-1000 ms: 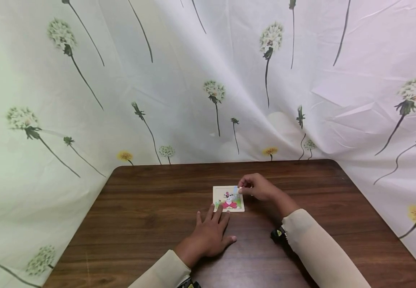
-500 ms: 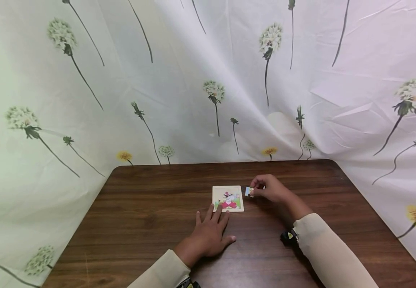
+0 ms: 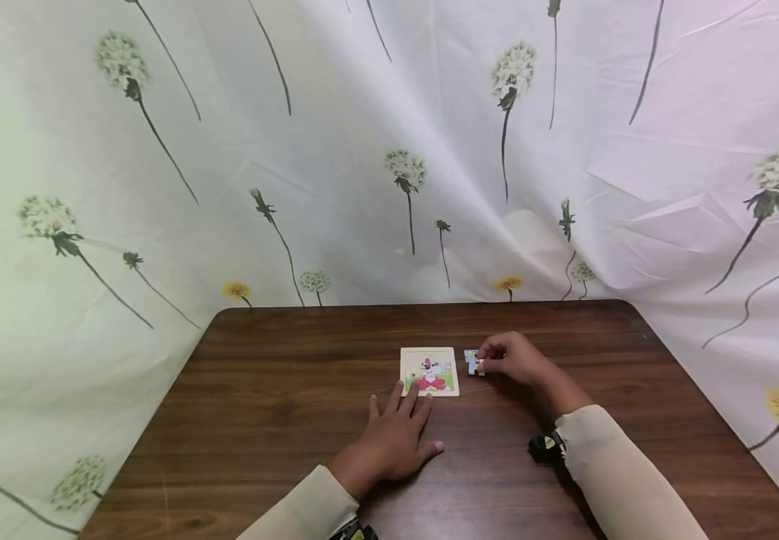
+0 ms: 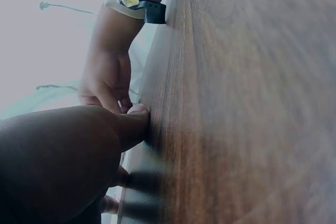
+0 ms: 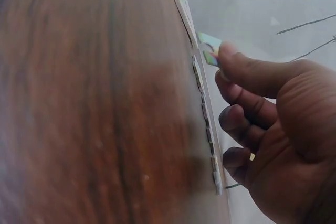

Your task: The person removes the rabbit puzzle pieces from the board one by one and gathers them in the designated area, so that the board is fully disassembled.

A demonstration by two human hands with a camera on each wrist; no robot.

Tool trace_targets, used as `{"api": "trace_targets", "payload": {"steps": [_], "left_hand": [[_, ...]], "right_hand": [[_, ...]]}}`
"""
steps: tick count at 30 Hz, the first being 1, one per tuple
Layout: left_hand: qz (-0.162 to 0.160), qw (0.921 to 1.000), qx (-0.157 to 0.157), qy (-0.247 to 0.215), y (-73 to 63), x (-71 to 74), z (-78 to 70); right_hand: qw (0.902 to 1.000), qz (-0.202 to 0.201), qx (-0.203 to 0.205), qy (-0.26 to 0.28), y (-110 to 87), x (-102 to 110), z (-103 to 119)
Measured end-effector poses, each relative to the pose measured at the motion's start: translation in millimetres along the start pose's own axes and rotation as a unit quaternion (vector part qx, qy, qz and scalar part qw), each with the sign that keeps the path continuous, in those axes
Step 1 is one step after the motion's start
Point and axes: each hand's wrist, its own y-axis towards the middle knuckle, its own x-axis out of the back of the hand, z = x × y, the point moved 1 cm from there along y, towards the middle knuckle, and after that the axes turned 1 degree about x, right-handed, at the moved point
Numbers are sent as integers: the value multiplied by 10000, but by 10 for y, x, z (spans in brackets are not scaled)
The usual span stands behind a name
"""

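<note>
A square jigsaw board (image 3: 408,358) with a pale frame and a cartoon animal picture lies on the table; the upper part of its picture area looks bare. My left hand (image 3: 392,444) lies spread, its fingertips resting on the board's near edge. To the right of the board, my right hand (image 3: 519,361) pinches a small light-blue and green puzzle piece (image 5: 209,42) between thumb and index finger. Below that piece, in the right wrist view, a line of loose puzzle pieces (image 5: 205,113) lies flat on the table. The right hand hides most of them in the head view.
The dark wooden table (image 3: 281,375) extends around both hands. A white cloth (image 3: 335,187) printed with dandelions hangs behind it and along its sides. Each wrist wears a black strapped device, such as the right one (image 3: 544,448).
My right hand has moved right from the board's upper right corner, carrying a puzzle piece to a spot beside the board. My left hand stays at the board's near edge.
</note>
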Motion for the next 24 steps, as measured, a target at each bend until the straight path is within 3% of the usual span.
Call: {"api": "trace_targets", "payload": {"steps": [11, 24], "left_hand": [[-64, 9999, 32, 76, -16, 30, -18], [-4, 10000, 25, 63, -10, 28, -9]], "right_hand": [[9990, 66, 125, -419, 0, -22, -54], [9933, -178, -422, -1065, 10, -75, -33]]}}
